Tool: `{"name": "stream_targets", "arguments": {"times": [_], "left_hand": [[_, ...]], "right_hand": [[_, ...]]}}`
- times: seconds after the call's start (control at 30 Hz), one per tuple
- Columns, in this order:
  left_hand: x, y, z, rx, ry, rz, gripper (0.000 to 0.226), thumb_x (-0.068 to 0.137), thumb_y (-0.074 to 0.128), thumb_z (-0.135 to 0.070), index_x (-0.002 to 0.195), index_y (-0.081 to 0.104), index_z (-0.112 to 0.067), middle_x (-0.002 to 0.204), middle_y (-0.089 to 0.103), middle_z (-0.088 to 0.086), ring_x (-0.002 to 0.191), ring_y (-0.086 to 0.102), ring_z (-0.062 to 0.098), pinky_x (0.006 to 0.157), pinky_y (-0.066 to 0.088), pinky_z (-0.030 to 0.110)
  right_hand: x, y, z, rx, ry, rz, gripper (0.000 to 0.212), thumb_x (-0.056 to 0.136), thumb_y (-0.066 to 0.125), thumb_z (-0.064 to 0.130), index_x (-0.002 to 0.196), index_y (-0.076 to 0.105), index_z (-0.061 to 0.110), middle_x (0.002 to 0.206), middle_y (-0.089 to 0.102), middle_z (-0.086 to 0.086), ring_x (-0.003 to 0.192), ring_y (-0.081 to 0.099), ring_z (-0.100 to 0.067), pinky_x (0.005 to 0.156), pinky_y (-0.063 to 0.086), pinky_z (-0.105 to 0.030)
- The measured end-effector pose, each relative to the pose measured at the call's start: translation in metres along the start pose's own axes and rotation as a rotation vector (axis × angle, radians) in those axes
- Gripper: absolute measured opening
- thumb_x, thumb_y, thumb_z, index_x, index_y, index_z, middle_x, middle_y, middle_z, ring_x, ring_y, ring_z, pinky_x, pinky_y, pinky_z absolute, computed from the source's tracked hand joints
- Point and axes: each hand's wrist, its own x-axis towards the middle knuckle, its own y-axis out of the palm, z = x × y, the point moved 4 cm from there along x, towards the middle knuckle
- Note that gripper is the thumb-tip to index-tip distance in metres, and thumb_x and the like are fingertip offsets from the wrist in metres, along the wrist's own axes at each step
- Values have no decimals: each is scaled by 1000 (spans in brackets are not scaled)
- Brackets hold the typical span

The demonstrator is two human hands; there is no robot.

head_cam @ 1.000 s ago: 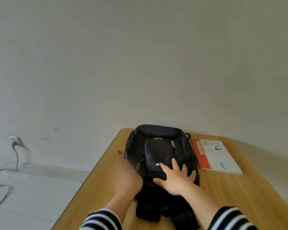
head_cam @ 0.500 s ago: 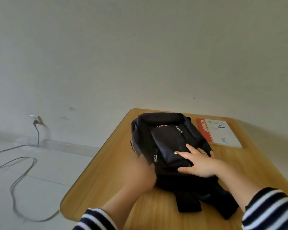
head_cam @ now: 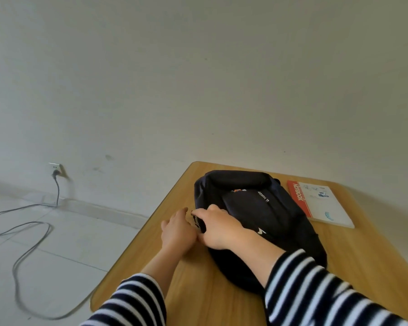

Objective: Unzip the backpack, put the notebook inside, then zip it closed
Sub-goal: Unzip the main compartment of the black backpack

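Note:
A black backpack [head_cam: 264,215] lies flat on the wooden table [head_cam: 198,290], its top toward the wall. To its right, apart from it, a notebook [head_cam: 320,203] with a red spine strip lies closed. My right hand [head_cam: 219,229] reaches across the backpack, and its curled fingers grip the left edge where the zipper runs. Beside that edge, my left hand [head_cam: 177,229] rests on the table with loosely extended fingers touching the backpack's side. The zipper pull is hidden under my fingers.
The table's left edge [head_cam: 137,241] runs close to my left hand, with tiled floor below. A grey cable [head_cam: 31,234] loops over the floor from a wall socket [head_cam: 55,167]. A plain wall stands just behind the table.
My right hand left the front pocket and crossed to the backpack's left edge, next to my left hand. The view swung left, so the backpack now appears further right.

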Motion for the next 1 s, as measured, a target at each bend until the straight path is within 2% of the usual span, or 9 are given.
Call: {"name": "stream_targets", "arguments": {"times": [0.07,0.2,0.33,0.4,0.53,0.67,0.87,1.0], "left_hand": [[3,3,2,40,52,24,58,92,39,-9,146,30,-29,151,39,1,141,22,29,112,26,44],[6,9,6,114,149,27,58,93,36,-10,145,30,-36,152,38,-5,138,28,24,113,28,44],[2,14,8,266,242,-8,53,95,34,-16,144,32,-38,157,27,-10,140,25,25,114,24,42],[1,17,7,308,282,-22,48,98,33,-22,142,35,-39,157,24,-12,141,24,25,113,25,41],[2,19,7,313,308,-42,37,100,32,-32,133,48,-35,155,28,-13,139,26,22,112,26,39],[2,21,7,333,327,-60,31,99,36,-38,116,58,-26,141,42,-6,128,35,20,106,31,33],[-4,20,7,360,371,-81,27,100,31,-39,101,54,-26,111,58,-7,108,44,17,92,36,28],[-7,20,5,357,394,-70,25,100,28,-35,94,50,-26,96,62,-8,95,46,15,85,35,27]], "right_hand": [[13,7,-4,26,41,-22,58,90,49,19,143,29,32,138,36,-9,125,39,-33,96,46,-45],[22,13,-14,201,69,-58,53,91,49,14,140,36,30,135,41,-8,120,47,-30,97,47,-41],[22,12,-29,426,84,-114,38,91,52,11,126,49,24,126,52,-4,111,54,-22,90,48,-31],[20,13,-37,535,115,-148,28,91,54,13,118,54,22,116,55,-2,106,55,-19,85,46,-27],[19,15,-45,662,156,-219,15,93,51,10,100,58,21,84,52,3,73,52,-10,68,45,-22],[18,15,-47,720,160,-237,16,94,48,7,101,58,17,78,55,0,68,53,-9,63,45,-19],[20,17,-48,739,177,-237,16,92,49,5,98,58,18,74,52,2,67,51,-9,64,43,-18],[22,16,-48,730,187,-231,17,92,48,5,99,58,17,75,52,2,70,52,-8,61,41,-17]]}}
